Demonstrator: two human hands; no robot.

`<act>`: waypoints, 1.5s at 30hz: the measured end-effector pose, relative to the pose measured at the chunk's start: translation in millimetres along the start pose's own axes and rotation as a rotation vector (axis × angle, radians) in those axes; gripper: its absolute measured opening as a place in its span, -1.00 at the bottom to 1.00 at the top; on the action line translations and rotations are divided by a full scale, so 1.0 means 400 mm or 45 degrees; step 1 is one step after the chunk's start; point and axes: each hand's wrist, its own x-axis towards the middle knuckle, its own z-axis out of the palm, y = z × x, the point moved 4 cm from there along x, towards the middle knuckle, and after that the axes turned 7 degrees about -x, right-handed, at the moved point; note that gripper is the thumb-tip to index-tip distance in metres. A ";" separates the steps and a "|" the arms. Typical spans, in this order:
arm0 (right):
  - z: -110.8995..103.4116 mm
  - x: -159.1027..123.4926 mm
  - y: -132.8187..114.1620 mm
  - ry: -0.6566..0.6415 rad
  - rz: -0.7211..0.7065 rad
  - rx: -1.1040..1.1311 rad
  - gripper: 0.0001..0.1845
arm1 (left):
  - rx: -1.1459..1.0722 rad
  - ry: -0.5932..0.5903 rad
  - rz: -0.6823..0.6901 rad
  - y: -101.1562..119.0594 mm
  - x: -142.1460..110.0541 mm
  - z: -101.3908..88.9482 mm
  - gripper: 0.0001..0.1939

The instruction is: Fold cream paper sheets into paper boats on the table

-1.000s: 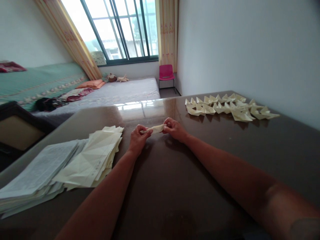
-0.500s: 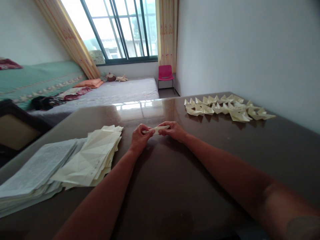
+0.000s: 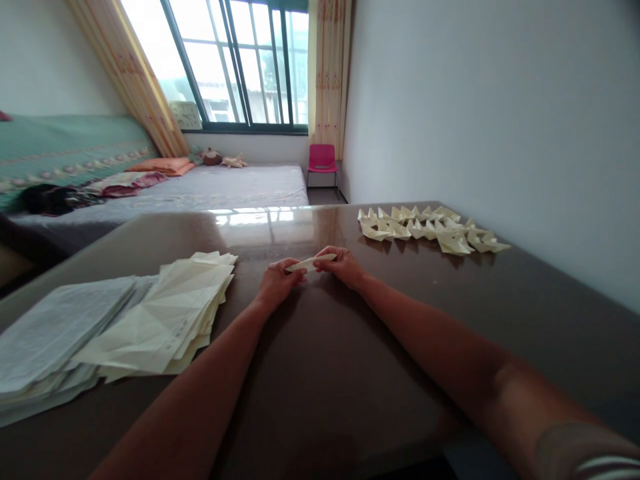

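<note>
"What did we have in the grips?"

"We had the left grip (image 3: 277, 283) closed on one end of the folded paper (image 3: 309, 264) and the right grip (image 3: 343, 265) closed on the other. The paper spanned the short gap between them, narrow and slightly tilted, over the middle of the worktop (image 3: 320, 393). We couldn't tell whether it touched the surface."

"Where did we see the first risk?"

"In our own fingers. If we had pulled the two ends unevenly, we could have torn the paper or skewed its folds. Pinching too hard could have crushed the ends, and too lightly could have let the layers spring open. Our fingertips hid part of the folds, so a crooked one could have escaped us."

"And a little further out?"

"Our left forearm (image 3: 205, 393) lay right by the creased sheets (image 3: 160, 307), at least as we saw it. A sideways swing of the elbow could have dragged the top ones askew, and perhaps nudged the grey sheets (image 3: 65, 320) beside them."

"What about the far right?"

"The folded shapes (image 3: 425, 230) stood crowded there, well apart from our grips. They looked light to us, so a careless sleeve or a draught could have tipped or shifted several."
</note>
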 end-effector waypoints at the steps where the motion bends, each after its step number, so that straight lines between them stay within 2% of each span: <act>1: 0.001 0.000 0.000 -0.012 0.003 -0.016 -0.65 | 0.036 0.011 0.000 0.000 0.002 -0.003 -0.72; 6: 0.009 0.003 -0.001 -0.068 -0.021 -0.076 -0.70 | 0.048 -0.022 0.033 0.010 0.010 -0.006 -0.80; 8: 0.007 0.005 0.004 -0.040 -0.031 -0.114 -0.71 | 0.084 -0.038 0.062 0.014 0.012 -0.004 -0.82; 16: 0.008 0.012 0.020 0.031 -0.049 -0.385 -0.70 | 0.517 -0.029 0.129 0.007 0.018 -0.009 -0.78; 18: -0.002 0.018 0.017 -0.005 -0.057 -0.436 -0.70 | 0.580 -0.020 0.123 0.007 0.017 -0.011 -0.77; 21: -0.030 0.012 0.016 -0.060 0.012 -0.324 -0.67 | 0.678 -0.027 0.124 0.009 0.012 -0.008 -0.76; 23: -0.059 -0.003 0.013 0.044 0.002 -0.235 -0.68 | 0.748 -0.029 0.132 0.009 0.007 -0.001 -0.74; 25: -0.074 -0.021 0.012 0.079 -0.014 -0.223 -0.73 | 0.807 -0.043 0.150 0.009 0.003 0.008 -0.71; 30: -0.072 -0.053 0.003 0.119 -0.066 -0.287 -0.86 | 0.900 -0.140 0.191 0.015 -0.010 0.024 -0.56; 34: -0.080 -0.074 -0.010 0.104 -0.081 -0.403 -0.90 | 0.988 -0.330 0.343 0.028 -0.025 0.041 -0.43; 36: -0.114 -0.093 -0.009 0.114 -0.068 -0.479 -0.89 | 0.965 -0.389 0.447 0.030 -0.028 0.045 -0.34; 38: -0.180 -0.124 -0.005 0.186 -0.041 -0.563 -0.85 | 0.883 -0.358 0.449 0.021 -0.020 0.040 -0.25; 41: -0.331 -0.197 0.001 0.387 0.023 -0.701 -0.80 | 0.804 -0.254 0.433 0.006 -0.003 0.027 -0.27; 45: -0.551 -0.316 -0.003 0.753 0.173 -1.033 -0.81 | 0.914 -0.236 0.390 0.000 0.003 0.024 -0.41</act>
